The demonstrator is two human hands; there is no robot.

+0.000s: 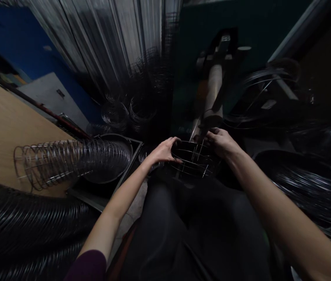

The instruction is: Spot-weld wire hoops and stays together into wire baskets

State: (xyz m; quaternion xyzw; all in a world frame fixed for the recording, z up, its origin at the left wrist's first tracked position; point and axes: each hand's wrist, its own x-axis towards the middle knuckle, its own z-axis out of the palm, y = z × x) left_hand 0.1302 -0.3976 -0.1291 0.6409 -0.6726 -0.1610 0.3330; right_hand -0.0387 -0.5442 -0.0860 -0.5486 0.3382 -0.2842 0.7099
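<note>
A round wire frame [193, 160] of thin rings joined by short cross wires sits in front of my lap, under the metal arm of a machine [214, 88]. My left hand [165, 150] grips the frame's left side, thumb below and fingers curled over the upper ring. At the far right rim, right beside the machine's lower tip, the fingers of my right hand [219, 142] are pinched together on the frame. Their tips are dark and partly hidden. Thin wires stand up between the two hands near the tip.
On the left, a row of wire rings [66, 160] leans out of a round basin [126, 146] over a dark tray. Stacked rings [22, 214] fill the lower left. More wire bundles [314, 187] lie at right. Coils [115, 114] stand by the corrugated wall [107, 35].
</note>
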